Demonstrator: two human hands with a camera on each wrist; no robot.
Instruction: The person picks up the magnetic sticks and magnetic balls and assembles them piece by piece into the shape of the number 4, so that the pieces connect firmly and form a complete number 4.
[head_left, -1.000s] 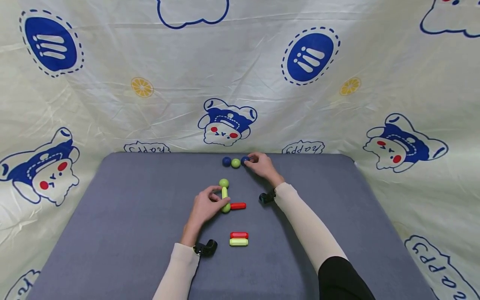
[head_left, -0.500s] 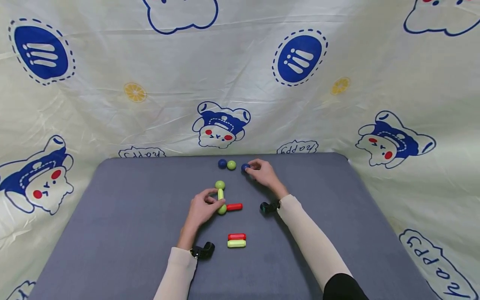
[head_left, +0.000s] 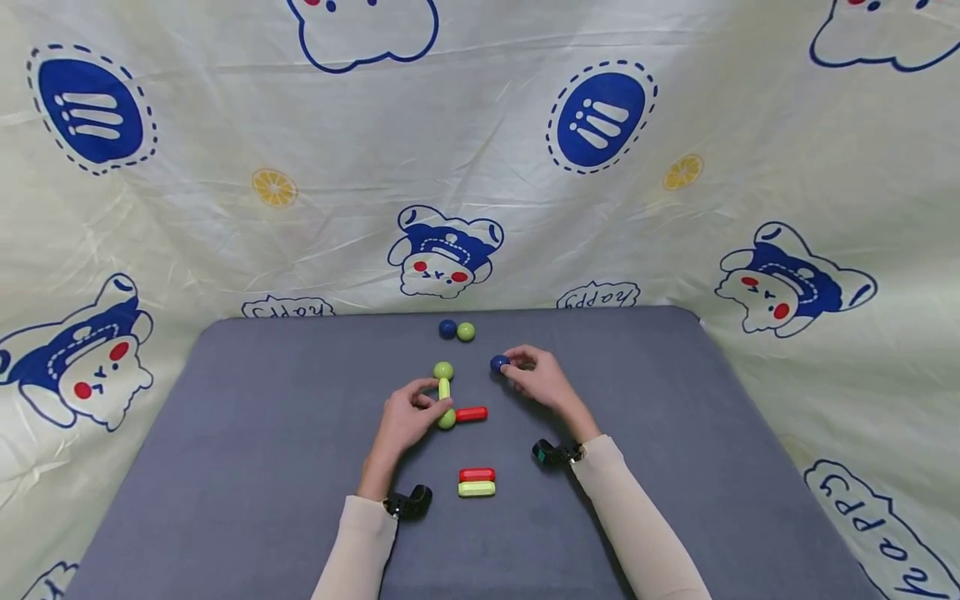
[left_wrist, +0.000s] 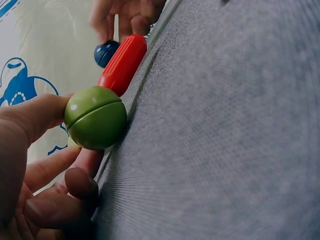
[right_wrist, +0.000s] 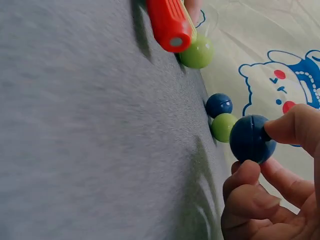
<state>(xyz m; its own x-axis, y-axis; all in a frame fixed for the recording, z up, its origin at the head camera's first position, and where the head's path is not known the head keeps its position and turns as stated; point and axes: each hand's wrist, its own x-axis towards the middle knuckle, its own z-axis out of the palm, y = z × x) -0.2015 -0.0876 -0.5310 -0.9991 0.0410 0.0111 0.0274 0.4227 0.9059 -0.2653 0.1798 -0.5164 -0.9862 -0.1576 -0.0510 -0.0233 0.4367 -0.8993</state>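
A blue ball point(head_left: 499, 364) is pinched between the thumb and fingers of my right hand point(head_left: 547, 379). In the right wrist view the blue ball point(right_wrist: 252, 139) is raised off the cloth. My left hand point(head_left: 405, 417) grips an L-shaped piece by its corner green ball point(head_left: 446, 419). From that ball a yellow-green rod point(head_left: 444, 390) runs away from me to another green ball point(head_left: 443, 370). A red rod point(head_left: 472, 414) sticks out to the right of the corner; its free end shows a grey metal disc in the right wrist view.
A loose blue ball point(head_left: 447, 329) and green ball point(head_left: 466, 332) sit side by side near the far table edge. Closer to me, a red rod point(head_left: 477, 475) and a yellow-green rod point(head_left: 477, 489) lie parallel on the grey table point(head_left: 262, 467). A printed curtain point(head_left: 337, 233) hangs behind.
My right hand has drawn the blue ball away from the far pair of balls, toward me and slightly right. The left hand keeps its grip on the L-shaped piece.
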